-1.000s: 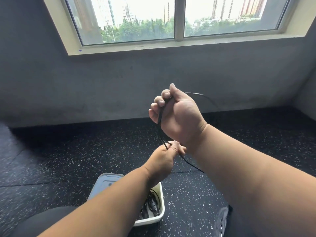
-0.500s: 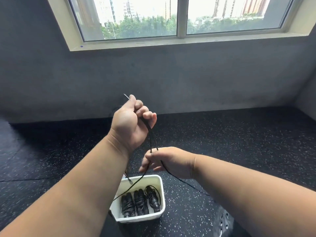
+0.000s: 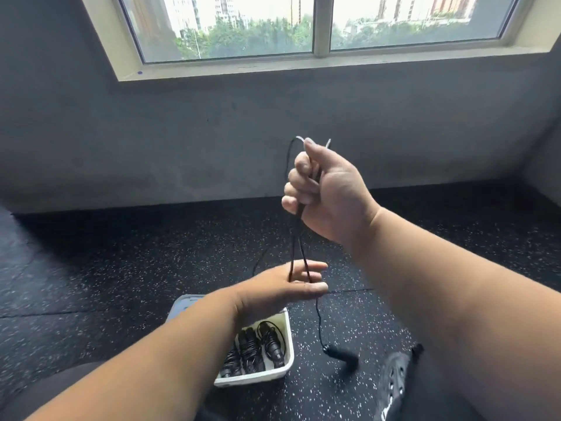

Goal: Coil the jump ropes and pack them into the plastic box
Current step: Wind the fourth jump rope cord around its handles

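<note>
A grey wall under one window backs a black speckled floor. On the floor stands one white box, with its lid lying behind it. Three coiled ropes lie side by side in the box. A fourth rope is up in the air: the right hand, raised, curls its fingers round several strands, with a loop sticking out above the fist. Two strands run down to the left hand, whose fingers are straight and spread with the strands passing between them. One strand hangs on to a black handle just right of the box. Half a second ago the left hand was the raised fist and the right the lower one; they have swapped, and the handle has come into sight.
</note>
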The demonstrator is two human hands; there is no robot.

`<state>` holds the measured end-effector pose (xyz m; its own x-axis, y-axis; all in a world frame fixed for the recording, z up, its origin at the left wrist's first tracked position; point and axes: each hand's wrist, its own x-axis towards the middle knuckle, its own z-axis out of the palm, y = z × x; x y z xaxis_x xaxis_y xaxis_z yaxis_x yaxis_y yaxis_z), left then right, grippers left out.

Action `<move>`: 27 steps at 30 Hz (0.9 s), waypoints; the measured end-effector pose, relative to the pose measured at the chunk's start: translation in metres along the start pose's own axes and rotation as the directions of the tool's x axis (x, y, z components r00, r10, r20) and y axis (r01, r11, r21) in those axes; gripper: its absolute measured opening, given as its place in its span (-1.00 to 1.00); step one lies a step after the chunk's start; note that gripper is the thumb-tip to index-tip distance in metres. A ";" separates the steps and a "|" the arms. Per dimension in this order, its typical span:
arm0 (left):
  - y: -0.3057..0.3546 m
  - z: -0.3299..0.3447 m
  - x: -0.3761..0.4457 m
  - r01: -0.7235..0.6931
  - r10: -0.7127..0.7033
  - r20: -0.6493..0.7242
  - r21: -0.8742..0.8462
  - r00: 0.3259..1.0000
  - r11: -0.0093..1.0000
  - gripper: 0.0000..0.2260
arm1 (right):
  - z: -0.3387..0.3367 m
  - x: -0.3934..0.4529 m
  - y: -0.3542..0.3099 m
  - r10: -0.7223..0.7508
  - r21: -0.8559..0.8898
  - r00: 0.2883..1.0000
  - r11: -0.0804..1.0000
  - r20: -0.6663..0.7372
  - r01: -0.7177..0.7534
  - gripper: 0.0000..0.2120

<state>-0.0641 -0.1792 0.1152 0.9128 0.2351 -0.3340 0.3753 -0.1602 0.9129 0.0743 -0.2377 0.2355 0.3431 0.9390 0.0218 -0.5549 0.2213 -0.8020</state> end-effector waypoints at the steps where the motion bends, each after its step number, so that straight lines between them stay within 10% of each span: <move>1: -0.005 0.008 0.001 -0.010 0.013 -0.039 0.076 0.999 0.997 -0.72 | 0.003 0.002 -0.005 -0.016 0.029 1.000 0.999 -0.002 0.016 -0.57; 3: -0.010 0.015 0.001 -0.008 0.039 -0.185 0.164 0.982 0.986 -0.59 | 0.006 0.006 -0.012 -0.041 0.078 0.999 0.996 -0.031 0.044 -0.59; 11: 0.036 -0.013 0.003 -0.290 0.013 -0.535 -0.436 0.845 0.852 -0.58 | -0.037 0.004 0.033 0.194 -0.383 0.979 0.910 0.056 -0.159 -0.52; 14: 0.055 -0.027 -0.001 -0.345 -0.035 -0.530 -0.600 0.848 0.722 -0.54 | -0.048 -0.011 0.067 0.314 -0.407 0.932 0.886 0.180 -0.220 -0.83; 18: 0.073 -0.033 -0.005 -0.361 -0.050 -0.522 -0.653 0.852 0.666 -0.53 | -0.060 -0.021 0.085 0.391 -0.491 0.903 0.831 0.180 -0.262 -0.57; 24: 0.089 -0.067 -0.013 -0.538 -0.041 -0.641 -0.676 0.767 0.504 -0.51 | -0.080 -0.034 0.106 0.503 -0.840 0.863 0.486 0.040 -0.244 -0.69; 27: 0.078 -0.086 -0.013 -0.519 -0.125 -0.667 -0.671 0.734 0.529 -0.57 | -0.079 -0.033 0.113 0.445 -0.804 0.896 0.535 0.004 -0.262 -0.56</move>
<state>-0.0603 -0.1124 0.2104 0.5160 0.8322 -0.2030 -0.3833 0.4363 0.8141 0.0600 -0.2645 0.0976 0.0572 0.9406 -0.3347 0.2226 -0.3388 -0.9141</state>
